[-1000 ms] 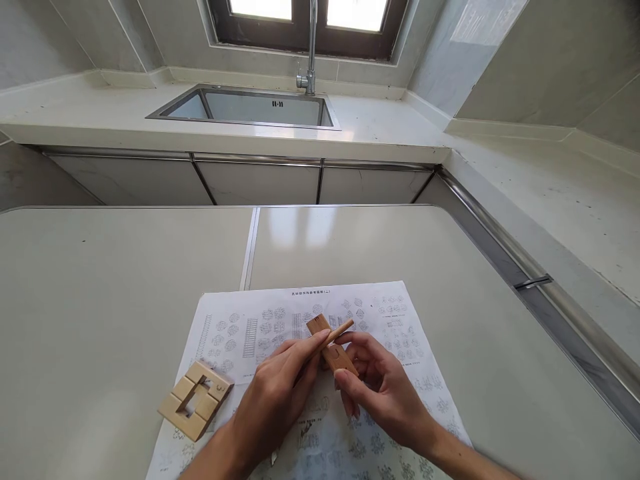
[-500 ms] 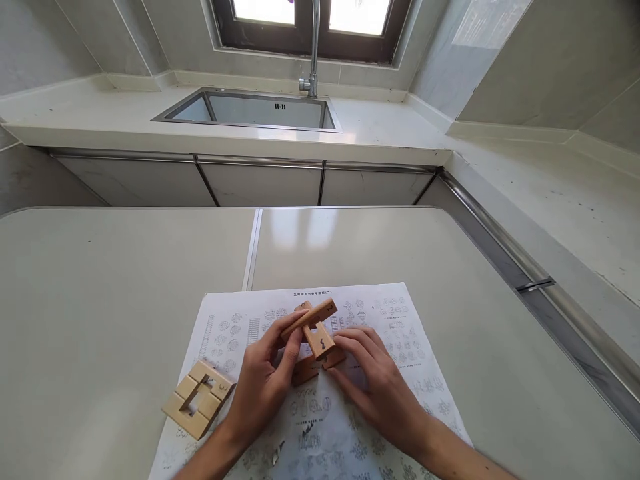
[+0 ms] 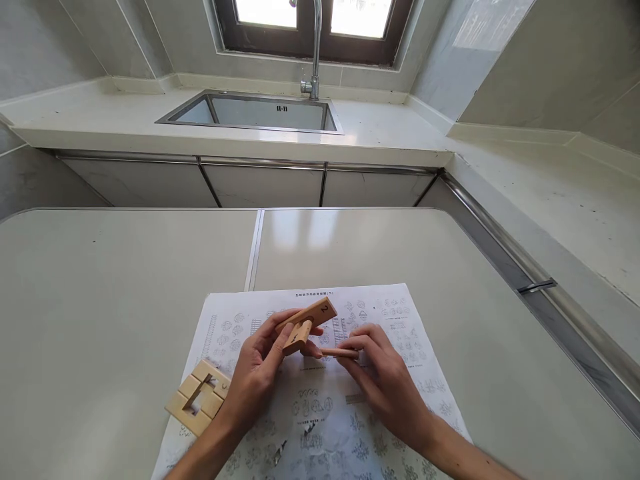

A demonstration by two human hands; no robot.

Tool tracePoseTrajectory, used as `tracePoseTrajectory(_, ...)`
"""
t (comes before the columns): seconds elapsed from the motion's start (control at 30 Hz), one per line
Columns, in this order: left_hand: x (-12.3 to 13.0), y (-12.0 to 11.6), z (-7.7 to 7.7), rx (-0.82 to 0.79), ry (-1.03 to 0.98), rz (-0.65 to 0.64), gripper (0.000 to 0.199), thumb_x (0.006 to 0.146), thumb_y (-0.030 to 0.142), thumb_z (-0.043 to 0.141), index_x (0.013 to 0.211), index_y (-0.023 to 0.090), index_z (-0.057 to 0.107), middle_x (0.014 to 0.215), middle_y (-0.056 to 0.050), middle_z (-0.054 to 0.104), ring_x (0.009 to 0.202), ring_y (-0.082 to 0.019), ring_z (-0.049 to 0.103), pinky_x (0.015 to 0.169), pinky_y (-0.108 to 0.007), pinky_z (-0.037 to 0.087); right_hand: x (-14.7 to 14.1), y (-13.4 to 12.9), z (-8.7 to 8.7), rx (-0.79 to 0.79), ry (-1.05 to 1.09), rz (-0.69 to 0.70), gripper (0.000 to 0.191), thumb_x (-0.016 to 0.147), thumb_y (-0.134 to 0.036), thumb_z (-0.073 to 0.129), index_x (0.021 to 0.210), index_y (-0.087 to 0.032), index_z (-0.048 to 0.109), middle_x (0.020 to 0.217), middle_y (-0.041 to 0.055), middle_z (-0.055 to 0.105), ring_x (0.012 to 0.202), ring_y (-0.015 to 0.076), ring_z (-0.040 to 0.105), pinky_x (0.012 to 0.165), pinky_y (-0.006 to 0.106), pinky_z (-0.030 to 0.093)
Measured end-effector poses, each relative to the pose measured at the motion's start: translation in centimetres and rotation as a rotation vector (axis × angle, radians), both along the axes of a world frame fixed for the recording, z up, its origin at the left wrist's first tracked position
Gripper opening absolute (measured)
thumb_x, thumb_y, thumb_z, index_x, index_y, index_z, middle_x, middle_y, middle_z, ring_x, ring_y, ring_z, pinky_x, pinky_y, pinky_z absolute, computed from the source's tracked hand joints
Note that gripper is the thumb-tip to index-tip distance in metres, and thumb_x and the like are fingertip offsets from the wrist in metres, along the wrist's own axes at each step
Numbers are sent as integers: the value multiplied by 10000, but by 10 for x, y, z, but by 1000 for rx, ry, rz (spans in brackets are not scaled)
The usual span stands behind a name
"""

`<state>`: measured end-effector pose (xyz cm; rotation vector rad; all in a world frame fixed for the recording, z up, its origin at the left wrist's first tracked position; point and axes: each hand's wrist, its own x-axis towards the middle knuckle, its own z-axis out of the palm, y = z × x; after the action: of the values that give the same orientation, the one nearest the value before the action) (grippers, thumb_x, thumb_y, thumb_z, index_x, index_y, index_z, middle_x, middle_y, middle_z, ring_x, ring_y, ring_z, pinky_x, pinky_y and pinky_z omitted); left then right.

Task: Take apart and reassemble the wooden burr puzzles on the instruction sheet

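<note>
My left hand (image 3: 256,370) is closed on two wooden puzzle pieces above the printed sheet. One is a flat bar (image 3: 311,315) marked with a 2, slanting up to the right. Below it, between thumb and fingers, sits a notched piece (image 3: 299,337) with a dark mark on its end. My right hand (image 3: 387,381) pinches a slim wooden piece (image 3: 340,353), seen edge-on. That piece's left end is by my left fingertips; whether they grip it I cannot tell. To the left lies a pale wooden block frame (image 3: 201,393), partly hidden behind my left forearm.
Under my hands the white sheet (image 3: 430,400), printed with small puzzle drawings, has torn spots near its lower middle. It lies on a pale table (image 3: 125,280) with a seam strip (image 3: 255,250). Beyond stand a counter, a sink (image 3: 265,110) and a tap (image 3: 315,60).
The cluster of wooden pieces has come apart between my hands. The slim piece is now in my right hand, and the bar marked 2 has turned its face toward me in my left.
</note>
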<state>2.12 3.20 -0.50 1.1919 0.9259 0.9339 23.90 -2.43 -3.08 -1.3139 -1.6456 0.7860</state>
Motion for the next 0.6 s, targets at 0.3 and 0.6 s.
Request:
tracePoseTrajectory(0.3, 0, 5, -11, -184, -375, -34, 237, 995, 350, 662, 1121, 165, 739, 848, -90, 766, 664, -185, 685, 706, -346, 569, 8, 4, 9, -428, 706, 25, 294, 971, -514, 724, 1016, -237, 638, 870, 21, 713, 560, 125, 542, 517, 265, 455)
tracePoseTrajectory(0.6, 2, 4, -18, -410, -456, -206, 280, 974, 372, 706, 1086, 116, 715, 814, -122, 782, 566, -149, 664, 625, -276, 525, 14, 12, 3, -585, 1092, 43, 339, 889, -533, 817, 883, -207, 723, 841, 14, 590, 709, 134, 515, 639, 237, 493)
